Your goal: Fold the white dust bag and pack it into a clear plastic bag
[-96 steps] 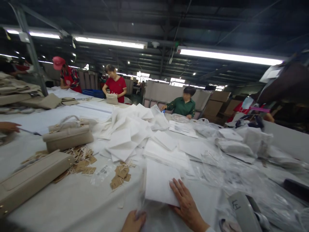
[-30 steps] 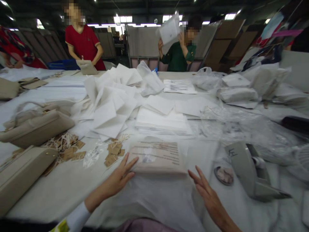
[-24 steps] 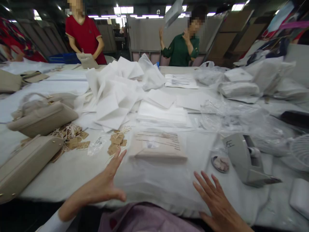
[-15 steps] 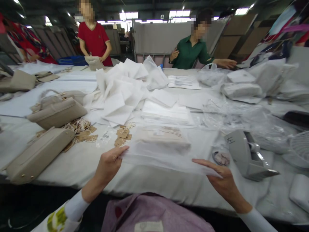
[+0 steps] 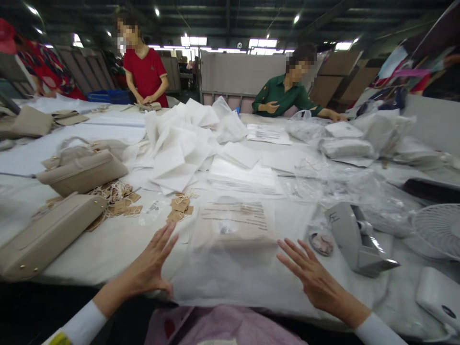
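The tags (image 5: 178, 205) look like matt brown card; the near-left bag (image 5: 59, 235) has a smooth beige finish with shiny metal studs. Glossy, crinkled clear plastic (image 5: 381, 196) lies right; the bench (image 5: 143, 258) wears matt pale cloth.

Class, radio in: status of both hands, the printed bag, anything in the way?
Left hand open. Right hand open. Printed bag lying between them. Possible snag: brown tags by left fingertips.

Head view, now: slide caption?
Open left hand and right hand flank a printed plastic bag, handbags to the left, tape dispenser to the right.
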Available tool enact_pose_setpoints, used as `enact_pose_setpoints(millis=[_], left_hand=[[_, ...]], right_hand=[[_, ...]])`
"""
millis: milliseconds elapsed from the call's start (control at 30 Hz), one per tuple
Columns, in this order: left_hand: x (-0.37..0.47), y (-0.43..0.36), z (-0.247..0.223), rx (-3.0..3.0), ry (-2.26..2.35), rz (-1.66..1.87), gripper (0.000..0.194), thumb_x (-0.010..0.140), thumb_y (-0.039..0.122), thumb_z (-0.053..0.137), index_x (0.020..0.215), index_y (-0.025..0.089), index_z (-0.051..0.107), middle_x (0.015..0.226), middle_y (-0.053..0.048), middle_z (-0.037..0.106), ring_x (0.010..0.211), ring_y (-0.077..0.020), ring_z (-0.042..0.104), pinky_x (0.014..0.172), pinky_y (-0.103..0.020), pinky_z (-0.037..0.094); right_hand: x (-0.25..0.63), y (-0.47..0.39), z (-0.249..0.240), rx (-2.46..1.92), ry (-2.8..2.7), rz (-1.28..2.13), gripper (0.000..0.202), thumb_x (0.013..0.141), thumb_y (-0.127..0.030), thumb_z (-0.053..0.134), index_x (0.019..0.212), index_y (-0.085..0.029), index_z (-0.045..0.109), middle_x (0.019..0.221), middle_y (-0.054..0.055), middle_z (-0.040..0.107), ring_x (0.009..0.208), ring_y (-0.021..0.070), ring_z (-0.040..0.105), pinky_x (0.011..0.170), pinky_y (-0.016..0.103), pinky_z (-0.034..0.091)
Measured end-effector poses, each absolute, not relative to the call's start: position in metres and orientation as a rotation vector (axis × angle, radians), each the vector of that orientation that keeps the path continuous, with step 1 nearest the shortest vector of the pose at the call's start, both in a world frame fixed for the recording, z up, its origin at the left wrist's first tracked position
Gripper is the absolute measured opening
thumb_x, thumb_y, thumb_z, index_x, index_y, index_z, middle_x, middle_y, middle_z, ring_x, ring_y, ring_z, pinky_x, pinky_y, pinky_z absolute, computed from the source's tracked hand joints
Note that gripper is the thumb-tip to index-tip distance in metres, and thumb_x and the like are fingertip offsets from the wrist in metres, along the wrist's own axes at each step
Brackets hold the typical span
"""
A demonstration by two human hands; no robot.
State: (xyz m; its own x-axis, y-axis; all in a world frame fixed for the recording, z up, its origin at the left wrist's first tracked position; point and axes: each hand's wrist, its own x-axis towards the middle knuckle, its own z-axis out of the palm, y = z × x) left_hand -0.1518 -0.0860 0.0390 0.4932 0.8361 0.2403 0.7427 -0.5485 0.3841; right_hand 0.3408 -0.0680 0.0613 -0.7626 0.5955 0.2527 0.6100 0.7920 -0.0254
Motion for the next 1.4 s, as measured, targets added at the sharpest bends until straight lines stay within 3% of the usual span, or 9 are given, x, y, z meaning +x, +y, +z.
enact_pose_setpoints(millis=[300, 400, 500, 633, 800, 900, 1000, 1233, 1400], left_hand=[[-0.156, -0.081, -0.007, 2.611, 1.298, 0.501, 0.095, 0.067, 0.023, 0.076, 0.145, 0.044, 0.027, 0.161, -0.007, 0.010, 0.145, -0.0379, 0.014, 0.114, -0.063, 0.018], [-0.123, -0.071, 0.012, 2.598, 1.063, 0.509, 0.066, 0.080, 0.017, 0.061, 0.137, 0.044, 0.043, 0.153, -0.004, 0.036, 0.144, -0.0315, 0.020, 0.116, -0.063, 0.013], [-0.104, -0.066, 0.028, 2.439, 0.779, 0.388, 0.033, 0.095, 0.026, 0.044, 0.120, 0.038, 0.061, 0.123, -0.002, 0.068, 0.129, -0.0221, 0.050, 0.119, -0.049, 0.021], [-0.109, -0.071, 0.033, 2.229, 0.979, 0.598, 0.037, 0.099, 0.037, 0.034, 0.100, 0.028, 0.070, 0.088, -0.002, 0.075, 0.085, -0.0179, 0.071, 0.106, -0.041, 0.045], [-0.102, -0.072, 0.044, 2.136, 1.140, 0.913, 0.026, 0.096, 0.034, 0.045, 0.103, 0.028, 0.069, 0.109, -0.003, 0.072, 0.106, -0.0214, 0.065, 0.108, -0.041, 0.042], [-0.080, -0.063, 0.049, 1.734, 1.456, 1.192, 0.033, 0.097, 0.040, 0.043, 0.084, 0.022, 0.067, 0.082, -0.003, 0.072, 0.079, -0.0191, 0.067, 0.076, -0.028, 0.055], [-0.062, -0.052, 0.049, 1.514, 1.650, 1.308, 0.041, 0.097, 0.045, 0.040, 0.071, 0.020, 0.058, 0.064, 0.000, 0.061, 0.062, -0.0174, 0.059, 0.058, -0.025, 0.051], [-0.052, -0.030, 0.064, 1.690, 1.652, 1.124, 0.040, 0.095, 0.052, 0.040, 0.084, 0.021, 0.063, 0.078, -0.004, 0.067, 0.086, -0.0219, 0.064, 0.074, -0.027, 0.050], [-0.051, -0.018, 0.058, 1.738, 1.726, 0.948, 0.043, 0.095, 0.052, 0.037, 0.069, 0.023, 0.055, 0.058, 0.002, 0.056, 0.059, -0.0169, 0.055, 0.061, -0.026, 0.043]], right_hand=[[0.326, -0.053, 0.085, -0.732, -2.932, 0.233, 0.077, 0.077, 0.006, 0.043, 0.145, -0.030, 0.037, 0.147, 0.004, 0.046, 0.139, 0.0181, 0.035, 0.118, 0.046, 0.021], [0.322, -0.053, 0.087, -0.662, -2.882, 0.497, 0.061, 0.087, -0.002, 0.045, 0.140, -0.033, 0.046, 0.140, 0.002, 0.054, 0.134, 0.0179, 0.043, 0.117, 0.044, 0.025], [0.330, -0.061, 0.077, -0.763, -2.684, 0.693, 0.039, 0.092, -0.016, 0.047, 0.126, -0.029, 0.062, 0.120, 0.004, 0.069, 0.117, 0.0191, 0.061, 0.106, 0.035, 0.044], [0.344, -0.066, 0.065, -1.180, -2.284, 0.696, 0.025, 0.090, -0.029, 0.053, 0.100, -0.026, 0.076, 0.090, 0.006, 0.078, 0.082, 0.0223, 0.075, 0.076, 0.028, 0.060], [0.321, -0.048, 0.090, -1.128, -2.112, 0.764, 0.017, 0.086, -0.032, 0.061, 0.092, -0.027, 0.077, 0.094, 0.006, 0.077, 0.088, 0.0218, 0.073, 0.081, 0.028, 0.058], [0.303, -0.034, 0.094, -1.287, -1.662, 0.764, 0.027, 0.084, -0.046, 0.062, 0.084, -0.023, 0.076, 0.084, 0.006, 0.076, 0.078, 0.0218, 0.071, 0.070, 0.028, 0.058], [0.295, -0.023, 0.078, -1.413, -1.286, 0.887, 0.042, 0.075, -0.059, 0.066, 0.077, -0.018, 0.073, 0.071, 0.005, 0.072, 0.067, 0.0210, 0.066, 0.060, 0.028, 0.055], [0.294, -0.021, 0.053, -1.625, -1.181, 0.723, 0.054, 0.077, -0.070, 0.054, 0.060, -0.019, 0.055, 0.053, -0.003, 0.048, 0.054, 0.0127, 0.044, 0.049, 0.022, 0.039], [0.298, -0.029, 0.044, -1.808, -1.244, 0.626, 0.053, 0.080, -0.068, 0.046, 0.060, -0.020, 0.053, 0.055, -0.002, 0.047, 0.056, 0.0140, 0.045, 0.051, 0.023, 0.038]])
